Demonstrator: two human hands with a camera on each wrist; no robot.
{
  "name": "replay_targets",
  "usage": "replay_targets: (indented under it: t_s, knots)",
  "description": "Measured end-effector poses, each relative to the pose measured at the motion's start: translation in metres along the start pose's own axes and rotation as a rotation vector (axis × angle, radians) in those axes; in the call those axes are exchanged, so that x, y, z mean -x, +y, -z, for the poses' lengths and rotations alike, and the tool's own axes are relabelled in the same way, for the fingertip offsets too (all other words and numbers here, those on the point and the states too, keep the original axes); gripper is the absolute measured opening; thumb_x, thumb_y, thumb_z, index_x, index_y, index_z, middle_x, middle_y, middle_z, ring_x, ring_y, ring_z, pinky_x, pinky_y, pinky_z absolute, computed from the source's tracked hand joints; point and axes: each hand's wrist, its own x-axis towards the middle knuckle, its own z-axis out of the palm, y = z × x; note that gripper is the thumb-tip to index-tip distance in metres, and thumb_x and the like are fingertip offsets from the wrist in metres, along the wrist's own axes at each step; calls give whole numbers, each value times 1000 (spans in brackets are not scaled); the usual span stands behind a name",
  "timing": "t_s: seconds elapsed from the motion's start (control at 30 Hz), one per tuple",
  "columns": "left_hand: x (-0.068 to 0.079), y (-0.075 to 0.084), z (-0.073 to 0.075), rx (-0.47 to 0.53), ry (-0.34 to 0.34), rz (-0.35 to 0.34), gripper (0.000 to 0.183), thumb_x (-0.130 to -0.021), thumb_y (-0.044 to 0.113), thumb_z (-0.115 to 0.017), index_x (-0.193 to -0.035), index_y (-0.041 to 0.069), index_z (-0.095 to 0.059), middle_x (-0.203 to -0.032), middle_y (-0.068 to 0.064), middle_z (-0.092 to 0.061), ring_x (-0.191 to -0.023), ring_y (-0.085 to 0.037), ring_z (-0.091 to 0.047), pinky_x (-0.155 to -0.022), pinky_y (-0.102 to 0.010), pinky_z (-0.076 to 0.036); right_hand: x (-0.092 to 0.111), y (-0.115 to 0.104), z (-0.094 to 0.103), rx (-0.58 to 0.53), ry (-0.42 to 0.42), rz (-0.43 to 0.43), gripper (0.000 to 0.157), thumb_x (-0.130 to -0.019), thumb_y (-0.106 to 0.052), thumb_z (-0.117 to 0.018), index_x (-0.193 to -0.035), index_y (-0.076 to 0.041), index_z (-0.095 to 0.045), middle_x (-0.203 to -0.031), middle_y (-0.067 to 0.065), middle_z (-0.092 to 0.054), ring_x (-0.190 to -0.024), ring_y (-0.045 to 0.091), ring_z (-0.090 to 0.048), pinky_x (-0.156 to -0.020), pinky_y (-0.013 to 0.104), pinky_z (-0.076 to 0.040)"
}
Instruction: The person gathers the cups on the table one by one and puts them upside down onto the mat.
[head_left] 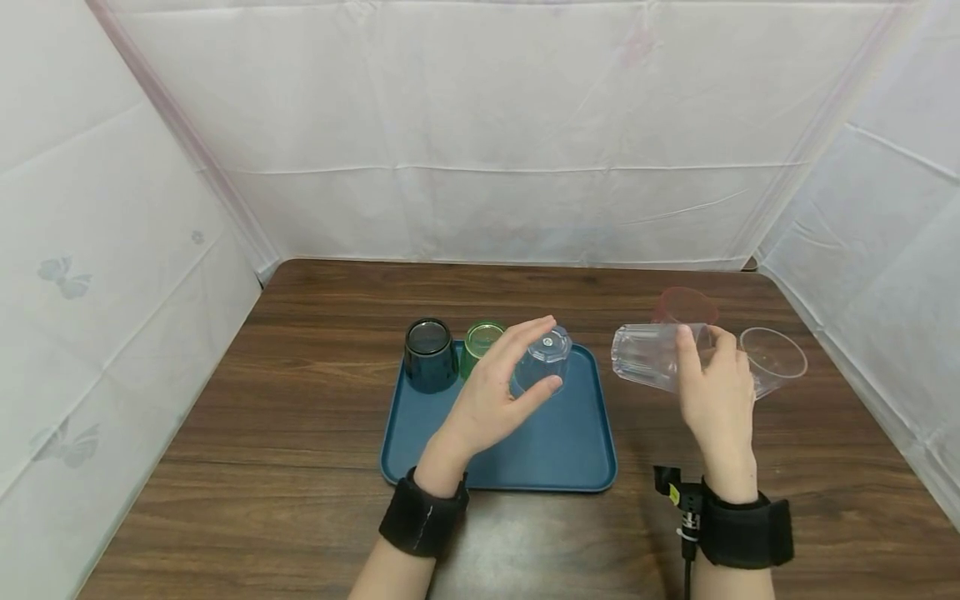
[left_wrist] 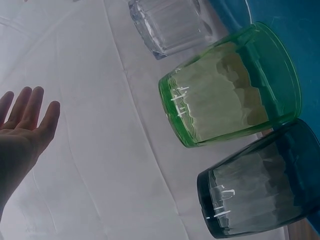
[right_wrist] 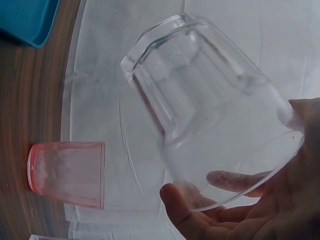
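Note:
My left hand (head_left: 498, 387) hovers over the blue tray (head_left: 540, 467) with thumb and fingers apart. The left wrist view shows this hand (left_wrist: 25, 125) holding nothing and apart from the cups. Upside down on the tray stand a dark teal cup (head_left: 431, 367), a green cup (left_wrist: 225, 90) and a clear bluish cup (head_left: 547, 354), partly behind the left hand in the head view. Right of the tray, my right hand (head_left: 720, 404) grips a clear faceted cup (head_left: 645, 354) near its rim, tilted sideways with its base toward the tray. In the right wrist view its fingers (right_wrist: 177, 202) curl round the rim.
A pink cup (right_wrist: 70, 175) stands upright on the wooden table (head_left: 262, 417) beyond the right hand. Another clear cup (head_left: 776, 354), mouth up, is at the right, partly hidden by that hand. White sheeting (head_left: 487, 208) encloses the table's back and sides.

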Motion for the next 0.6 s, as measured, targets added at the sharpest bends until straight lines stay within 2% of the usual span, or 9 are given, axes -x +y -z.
replay_targets:
  t_s: [0.17, 0.43, 0.6]
  knots:
    - [-1, 2, -3, 10, -24, 0, 57, -90, 30, -55, -142, 17, -35, -142, 1, -36, -128, -12, -33, -100, -38, -35, 3, -5, -6, -38, 3, 53, 69, -96, -51, -24, -136, 4, -34, -113, 29, -52, -107, 45, -43, -90, 60, -31]
    - [0, 2, -7, -10, -48, -13, 58, -90, 30, -56, -141, 13, -35, -143, -2, -36, -131, -14, -30, -102, -39, -33, 10, -15, -12, -87, 6, 126, 63, -98, -47, -21, -129, 4, -41, -121, 30, -50, -106, 45, -47, -85, 61, -37]
    - [0, 2, -8, -19, -53, -14, 58, -90, 31, -55, -141, 13, -35, -143, 0, -35, -131, -13, -29, -101, -39, -34, 15, -20, -15, -109, 1, 160, 58, -99, -45, -19, -121, 1, -46, -108, 26, -57, -97, 41, -53, -80, 58, -39]
